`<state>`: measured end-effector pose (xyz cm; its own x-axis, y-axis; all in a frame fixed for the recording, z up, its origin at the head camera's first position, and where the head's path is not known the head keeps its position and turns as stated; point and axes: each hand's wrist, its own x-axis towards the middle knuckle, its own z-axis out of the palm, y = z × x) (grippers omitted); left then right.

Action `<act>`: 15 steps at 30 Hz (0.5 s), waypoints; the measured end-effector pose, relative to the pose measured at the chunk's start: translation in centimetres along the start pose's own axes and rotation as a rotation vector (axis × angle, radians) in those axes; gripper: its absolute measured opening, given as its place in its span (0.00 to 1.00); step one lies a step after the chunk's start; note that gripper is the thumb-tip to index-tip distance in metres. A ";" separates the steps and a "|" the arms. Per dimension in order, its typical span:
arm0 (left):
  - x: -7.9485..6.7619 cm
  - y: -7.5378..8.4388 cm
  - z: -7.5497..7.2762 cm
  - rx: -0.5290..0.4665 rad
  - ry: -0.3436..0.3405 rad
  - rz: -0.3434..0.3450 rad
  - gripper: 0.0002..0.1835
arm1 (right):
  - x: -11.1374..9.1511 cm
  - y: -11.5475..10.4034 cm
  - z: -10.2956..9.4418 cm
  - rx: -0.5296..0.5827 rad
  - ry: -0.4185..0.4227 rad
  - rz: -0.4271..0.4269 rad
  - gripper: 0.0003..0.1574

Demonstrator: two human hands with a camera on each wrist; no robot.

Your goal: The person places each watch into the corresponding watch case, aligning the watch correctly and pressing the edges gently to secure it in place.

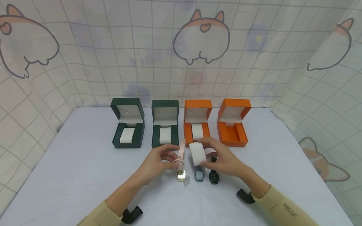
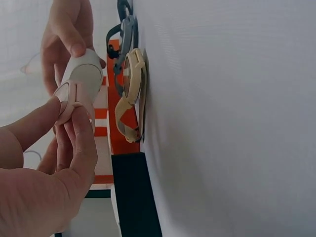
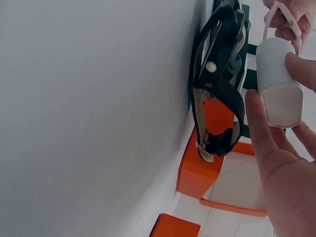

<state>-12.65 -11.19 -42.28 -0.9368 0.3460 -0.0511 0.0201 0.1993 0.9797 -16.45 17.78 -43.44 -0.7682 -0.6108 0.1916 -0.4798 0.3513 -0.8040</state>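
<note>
My left hand (image 1: 158,161) pinches a pink watch (image 1: 179,164) by its case between thumb and fingers, its strap rising upward. Facing it, my right hand (image 1: 224,160) grips a white watch cushion (image 1: 197,153) by its ends. In the left wrist view the pink watch (image 2: 74,101) overlaps the near end of the cushion (image 2: 88,74); the right wrist view has the pink strap (image 3: 291,19) looping at the cushion's far end. Below the hands on the cloth lie a gold watch (image 1: 181,175), a blue-grey watch (image 1: 199,175) and a black watch (image 1: 214,177).
Along the back stand two dark green boxes (image 1: 115,138) (image 1: 156,138) and an orange box (image 1: 188,131), all lids up, each with a white cushion inside. A second orange box (image 1: 232,143) at the right has no cushion. White cloth (image 1: 70,175) covers the table.
</note>
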 end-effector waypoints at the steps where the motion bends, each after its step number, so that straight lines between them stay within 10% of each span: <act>1: 0.0 0.1 0.1 -0.001 0.003 0.002 0.30 | 0.0 0.0 0.1 0.002 -0.004 0.000 0.48; 15: 0.5 0.6 1.2 0.014 -0.001 0.042 0.28 | 0.0 -0.3 0.5 0.005 -0.007 -0.017 0.50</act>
<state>-12.71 -9.80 -41.93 -0.9348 0.3550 -0.0105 0.0642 0.1979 0.9781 -16.04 17.29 -43.47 -0.7570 -0.6216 0.2013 -0.4907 0.3374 -0.8033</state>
